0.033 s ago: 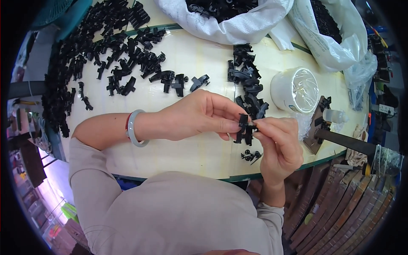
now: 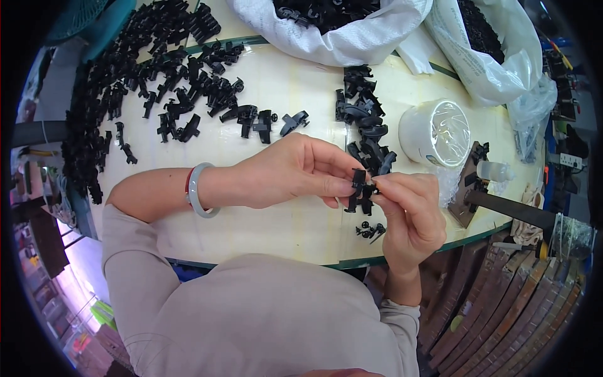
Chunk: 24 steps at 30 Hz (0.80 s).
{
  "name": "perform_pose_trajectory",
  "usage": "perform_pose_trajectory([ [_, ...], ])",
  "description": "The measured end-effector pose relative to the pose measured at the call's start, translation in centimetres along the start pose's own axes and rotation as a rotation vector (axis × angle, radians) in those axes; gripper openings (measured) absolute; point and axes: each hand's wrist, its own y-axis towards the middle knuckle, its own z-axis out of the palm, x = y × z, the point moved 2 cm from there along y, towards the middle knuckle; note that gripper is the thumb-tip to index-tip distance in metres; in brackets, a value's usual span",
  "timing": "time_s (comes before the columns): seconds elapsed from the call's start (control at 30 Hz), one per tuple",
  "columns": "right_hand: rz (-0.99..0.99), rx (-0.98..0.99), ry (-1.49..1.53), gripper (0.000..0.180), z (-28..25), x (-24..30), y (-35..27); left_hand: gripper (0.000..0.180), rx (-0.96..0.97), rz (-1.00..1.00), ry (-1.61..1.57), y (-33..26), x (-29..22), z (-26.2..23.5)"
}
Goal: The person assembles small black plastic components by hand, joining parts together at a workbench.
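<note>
Pinches a black fitting [image 2: 357, 183] by its left side between the thumb and bent fingers of the left hand [image 2: 301, 166], with no more gap than the thickness of the piece. Meets it from the right with the right hand [image 2: 414, 210], thumb and forefinger nearly together at the fitting's right edge (on the fitting itself or on a tiny pin there, too small to tell). Holds it over the pale tabletop [image 2: 282, 235], in front of the body. Looks light and stiff, like moulded plastic; probably resists squeezing, may slide a little on its smooth faces, and could snap at the narrow ends if bent. Best taken by the broad body (not by the thin projections). Just below, shows small loose black pieces [image 2: 369, 231]. Beyond the fingertips, runs on to a column of curved black parts [image 2: 372, 132], then, to the right, a white tub [image 2: 418, 135] and a brown plate [image 2: 465, 198]. Farther out, spreads into a heap of black parts [image 2: 125, 75] at upper left and a white sack [image 2: 339, 50] at the top.
</note>
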Motion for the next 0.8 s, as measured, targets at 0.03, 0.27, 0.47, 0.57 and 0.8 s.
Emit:
perform_pose_trajectory([
  [0.03, -0.021, 0.012, -0.008, 0.026, 0.18, 0.09, 0.03, 0.024, 0.001, 0.001, 0.003, -0.01, -0.04, 0.03],
  [0.27, -0.036, 0.013, -0.031, 0.026, 0.52, -0.18, -0.10, 0.024, 0.033, 0.011, -0.002, 0.15, 0.08, -0.02],
  [0.47, -0.030, 0.022, -0.039, 0.025, 0.55, -0.17, -0.08, 0.024, 0.030, 0.021, 0.018, 0.02, -0.04, -0.03],
  [0.57, -0.025, 0.020, -0.041, 0.025, 0.57, -0.22, -0.15, 0.024, 0.036, 0.028, 0.019, 0.09, -0.16, 0.04],
  [0.8, -0.034, 0.007, -0.052, 0.025, 0.63, -0.14, -0.14, 0.025, 0.034, 0.024, 0.018, 0.08, -0.20, 0.02],
])
